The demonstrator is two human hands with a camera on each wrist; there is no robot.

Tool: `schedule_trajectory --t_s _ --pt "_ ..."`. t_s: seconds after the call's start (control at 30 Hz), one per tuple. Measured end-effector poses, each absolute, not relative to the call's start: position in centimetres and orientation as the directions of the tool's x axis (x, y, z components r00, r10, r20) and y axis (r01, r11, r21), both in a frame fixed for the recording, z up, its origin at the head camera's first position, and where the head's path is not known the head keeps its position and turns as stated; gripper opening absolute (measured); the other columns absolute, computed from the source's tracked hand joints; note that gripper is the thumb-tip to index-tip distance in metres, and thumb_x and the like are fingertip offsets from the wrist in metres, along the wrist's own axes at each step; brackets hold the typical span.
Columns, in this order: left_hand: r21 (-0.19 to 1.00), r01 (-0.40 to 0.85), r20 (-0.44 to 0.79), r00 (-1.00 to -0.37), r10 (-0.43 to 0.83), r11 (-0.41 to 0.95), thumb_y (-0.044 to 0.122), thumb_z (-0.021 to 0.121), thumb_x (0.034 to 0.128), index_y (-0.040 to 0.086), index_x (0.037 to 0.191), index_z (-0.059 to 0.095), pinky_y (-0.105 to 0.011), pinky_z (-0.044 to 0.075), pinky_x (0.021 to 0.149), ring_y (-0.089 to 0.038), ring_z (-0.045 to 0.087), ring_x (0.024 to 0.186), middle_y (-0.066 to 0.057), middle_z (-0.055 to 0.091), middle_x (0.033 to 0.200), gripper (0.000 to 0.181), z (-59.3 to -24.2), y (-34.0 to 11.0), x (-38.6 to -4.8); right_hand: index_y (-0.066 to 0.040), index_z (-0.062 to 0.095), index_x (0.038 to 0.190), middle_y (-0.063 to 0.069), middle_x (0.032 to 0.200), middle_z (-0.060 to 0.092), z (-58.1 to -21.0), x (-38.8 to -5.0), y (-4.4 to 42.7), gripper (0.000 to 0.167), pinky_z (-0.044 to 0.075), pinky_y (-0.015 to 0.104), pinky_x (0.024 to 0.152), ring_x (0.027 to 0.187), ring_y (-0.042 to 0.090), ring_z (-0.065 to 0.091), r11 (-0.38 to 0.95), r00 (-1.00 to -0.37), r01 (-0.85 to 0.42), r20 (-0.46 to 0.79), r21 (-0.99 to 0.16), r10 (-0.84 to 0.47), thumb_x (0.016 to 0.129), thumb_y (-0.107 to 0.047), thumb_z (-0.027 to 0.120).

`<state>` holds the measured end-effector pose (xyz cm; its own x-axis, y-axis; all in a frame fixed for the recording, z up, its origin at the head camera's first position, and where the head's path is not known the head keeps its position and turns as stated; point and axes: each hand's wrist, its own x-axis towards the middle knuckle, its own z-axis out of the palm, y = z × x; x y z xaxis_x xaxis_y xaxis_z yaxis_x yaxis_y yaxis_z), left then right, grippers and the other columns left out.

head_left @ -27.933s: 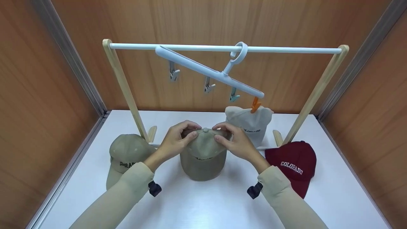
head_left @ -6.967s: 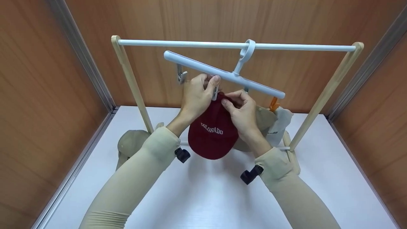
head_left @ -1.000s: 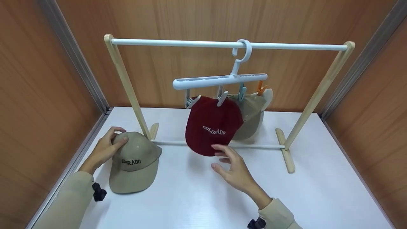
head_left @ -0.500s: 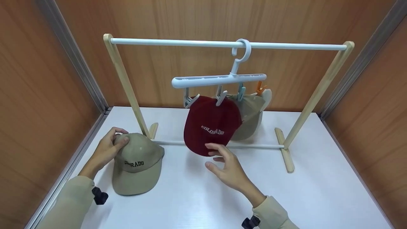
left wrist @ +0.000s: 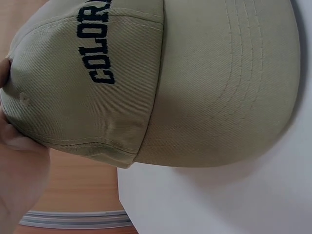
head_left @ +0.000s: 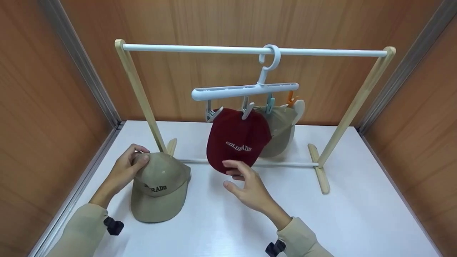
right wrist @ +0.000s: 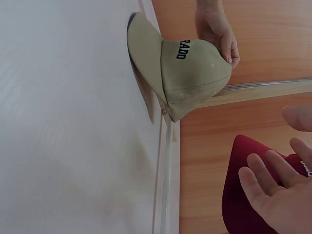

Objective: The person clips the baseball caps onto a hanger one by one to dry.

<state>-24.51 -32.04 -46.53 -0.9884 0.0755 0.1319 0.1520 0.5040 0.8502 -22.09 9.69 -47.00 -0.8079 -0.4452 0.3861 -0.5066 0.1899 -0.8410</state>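
Observation:
My left hand (head_left: 125,171) pinches a khaki baseball cap (head_left: 160,182) at the side of its crown, thumb in front and fingers behind. Its brim points down toward me, and the left wrist view shows dark lettering on the cap front (left wrist: 95,44). My right hand (head_left: 250,187) holds nothing; its fingers are spread and loosely bent, just in front of the lower brim of a maroon cap (head_left: 237,130). That cap hangs from grey clips (head_left: 247,110) on a pale blue hanger (head_left: 246,90), and whether my fingertips touch it I cannot tell.
Behind the maroon cap hang another khaki cap (head_left: 280,132) on a teal clip (head_left: 270,104) and a whitish cap (head_left: 300,109) by an orange clip (head_left: 291,99). A white rail (head_left: 200,48) on wooden legs (head_left: 337,125) bears the hanger. Wooden walls enclose the white table (head_left: 357,207).
Earlier both hands were clipping the maroon cap; it now hangs free. Over the last second, my left hand brought the khaki cap rightward and slightly nearer, and my right hand shifted left.

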Motion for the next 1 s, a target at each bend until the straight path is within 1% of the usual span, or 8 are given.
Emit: schedule_trajectory --t_s 0.13,0.3,0.37,0.57,0.7,0.77,0.87,1.0 --pt "0.848 0.166 0.138 -0.986 0.092 0.503 0.035 0.058 0.1111 0.009 0.136 0.054 -0.021 0.047 0.093 -0.016 0.061 0.107 -0.010 0.072 0.115 0.037 -45.8 -31.2 -24.2 -0.006 0.058 0.146 0.010 0.144 0.062 -46.7 -22.2 9.2 0.050 0.054 0.048 0.107 0.124 0.029 0.065 0.189 -0.810 -0.500 0.379 -0.845 -0.447 0.099 -0.009 0.075" --pt "0.843 0.196 0.163 -0.981 0.108 0.502 0.033 0.058 0.1111 0.008 0.133 0.056 -0.021 0.047 0.095 -0.017 0.061 0.108 -0.009 0.073 0.114 0.033 -45.1 -30.2 -24.0 -0.004 0.058 0.145 0.012 0.143 0.062 -45.9 -22.5 8.3 0.050 0.054 0.045 0.107 0.123 0.030 0.065 0.179 -0.806 -0.500 0.380 -0.847 -0.455 0.098 -0.007 0.075" --pt "0.841 0.219 0.182 -0.976 0.123 0.495 0.031 0.059 0.1112 0.008 0.132 0.056 -0.021 0.048 0.094 -0.018 0.062 0.107 -0.010 0.072 0.114 0.032 -44.8 -29.8 -24.0 -0.005 0.058 0.145 0.012 0.143 0.062 -45.6 -22.7 8.0 0.050 0.054 0.043 0.107 0.123 0.029 0.065 0.180 -0.806 -0.501 0.380 -0.847 -0.454 0.098 -0.007 0.076" --pt "0.842 0.300 0.246 -0.953 0.175 0.449 0.024 0.060 0.1109 0.004 0.130 0.057 -0.018 0.052 0.092 -0.014 0.066 0.107 -0.011 0.074 0.120 0.028 -43.9 -28.9 -23.9 -0.006 0.058 0.146 0.012 0.143 0.062 -44.7 -23.0 6.9 0.051 0.054 0.043 0.108 0.124 0.028 0.065 0.185 -0.803 -0.499 0.371 -0.847 -0.466 0.098 -0.008 0.076" --pt "0.828 0.358 0.297 -0.933 0.204 0.432 0.019 0.061 0.1099 0.003 0.127 0.059 -0.020 0.054 0.088 -0.015 0.068 0.102 -0.010 0.075 0.117 0.024 -43.3 -28.4 -23.9 -0.008 0.059 0.146 0.012 0.142 0.062 -44.2 -23.1 6.3 0.051 0.054 0.041 0.108 0.124 0.029 0.064 0.180 -0.797 -0.501 0.370 -0.846 -0.478 0.099 -0.008 0.075" --pt "0.821 0.382 0.318 -0.923 0.215 0.424 0.017 0.062 0.1094 0.002 0.126 0.059 -0.021 0.055 0.086 -0.015 0.069 0.100 -0.010 0.075 0.116 0.022 -42.9 -28.2 -23.8 -0.012 0.059 0.147 0.010 0.142 0.062 -43.9 -23.3 5.9 0.051 0.054 0.041 0.108 0.125 0.030 0.064 0.180 -0.796 -0.500 0.367 -0.847 -0.481 0.099 -0.008 0.075" --pt "0.814 0.408 0.344 -0.912 0.223 0.413 0.013 0.062 0.1085 0.002 0.123 0.060 -0.021 0.055 0.084 -0.015 0.068 0.098 -0.008 0.075 0.114 0.019 -42.5 -28.0 -23.7 -0.017 0.060 0.146 0.004 0.142 0.063 -43.5 -23.4 5.3 0.051 0.054 0.041 0.109 0.124 0.027 0.065 0.182 -0.795 -0.498 0.362 -0.848 -0.487 0.098 -0.008 0.075" --pt "0.809 0.432 0.368 -0.901 0.231 0.398 0.009 0.063 0.1073 0.001 0.121 0.060 -0.021 0.055 0.083 -0.015 0.068 0.096 -0.006 0.074 0.112 0.016 -42.0 -27.8 -23.5 -0.018 0.060 0.147 -0.001 0.143 0.062 -43.1 -23.6 4.5 0.052 0.053 0.041 0.109 0.123 0.019 0.064 0.194 -0.796 -0.493 0.350 -0.848 -0.494 0.098 -0.008 0.076"
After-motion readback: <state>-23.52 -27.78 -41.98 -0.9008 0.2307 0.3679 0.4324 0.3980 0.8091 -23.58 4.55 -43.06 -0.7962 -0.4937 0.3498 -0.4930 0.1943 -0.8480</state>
